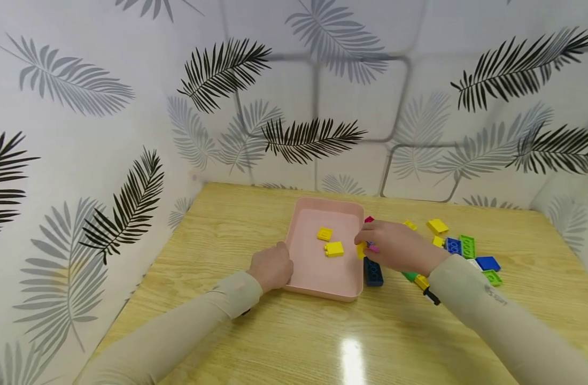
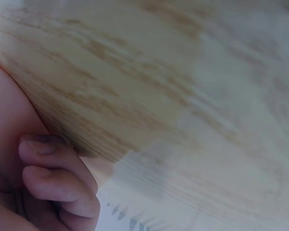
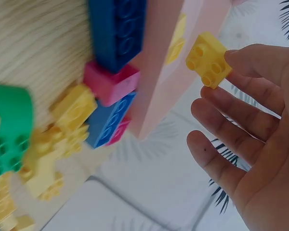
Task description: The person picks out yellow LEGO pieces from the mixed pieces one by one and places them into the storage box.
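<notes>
A shallow pink tray (image 1: 318, 275) lies on the wooden table, with two yellow bricks (image 1: 334, 249) inside it. At its left side, my left hand (image 1: 272, 266) grips the rim with curled fingers; the left wrist view shows these fingers (image 2: 58, 185) against the tray's pink wall. Over the tray's right rim is my right hand (image 1: 395, 243). Between thumb and index finger it pinches a small yellow toy brick (image 3: 209, 60), studs showing in the right wrist view, while the other fingers are spread.
Just right of the tray lies a dark blue brick (image 1: 373, 272), beside a pink brick (image 3: 111, 82). More loose bricks spread rightward, including a green brick (image 1: 467, 246), a blue brick (image 1: 488, 263) and a yellow brick (image 1: 437, 226). A leaf-patterned wall covering (image 1: 294, 171) stands behind the table.
</notes>
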The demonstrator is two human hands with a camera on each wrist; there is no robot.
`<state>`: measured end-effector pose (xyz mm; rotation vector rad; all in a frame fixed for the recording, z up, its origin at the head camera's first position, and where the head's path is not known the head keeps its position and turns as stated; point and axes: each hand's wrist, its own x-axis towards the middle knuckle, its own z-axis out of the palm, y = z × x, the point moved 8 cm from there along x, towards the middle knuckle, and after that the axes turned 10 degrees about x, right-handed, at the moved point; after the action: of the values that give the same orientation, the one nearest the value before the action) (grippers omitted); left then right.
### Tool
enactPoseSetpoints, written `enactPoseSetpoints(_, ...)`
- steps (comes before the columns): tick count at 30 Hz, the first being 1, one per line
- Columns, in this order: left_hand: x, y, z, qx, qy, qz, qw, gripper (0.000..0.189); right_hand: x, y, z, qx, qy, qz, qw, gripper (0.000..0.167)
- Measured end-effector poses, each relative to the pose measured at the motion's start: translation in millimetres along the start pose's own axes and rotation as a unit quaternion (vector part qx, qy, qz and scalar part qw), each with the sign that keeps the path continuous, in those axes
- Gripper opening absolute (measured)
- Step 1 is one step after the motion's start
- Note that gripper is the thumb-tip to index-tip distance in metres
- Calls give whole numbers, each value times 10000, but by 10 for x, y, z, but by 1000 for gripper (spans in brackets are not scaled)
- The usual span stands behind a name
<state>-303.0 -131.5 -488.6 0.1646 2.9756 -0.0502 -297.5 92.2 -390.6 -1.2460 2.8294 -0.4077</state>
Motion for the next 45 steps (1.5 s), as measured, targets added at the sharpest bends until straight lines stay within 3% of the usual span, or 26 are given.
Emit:
enactPoseSetpoints(10,13,-2,14,-36,3,-15,10000,28,383,-334,71,11,-172,-396,9991,22)
enactPoseSetpoints(17,29,-18,9,24,3,-61,10000,30,614,-513,252,314,-463,-633,9964,18)
enactPoseSetpoints(23,28,-20,11,7,-56,-87,9999,30,755,-564,416,190,-705,-591,9956,20)
enactPoseSetpoints(31,6,-6,-16,-29,2,-59,10000,28,872,-639,535,159,-1070,-531,9927,25)
enactPoseSetpoints(45,22,-24,16,-53,86,-11,9999,24,966,-682,612,136,-1186,-530,9914,28)
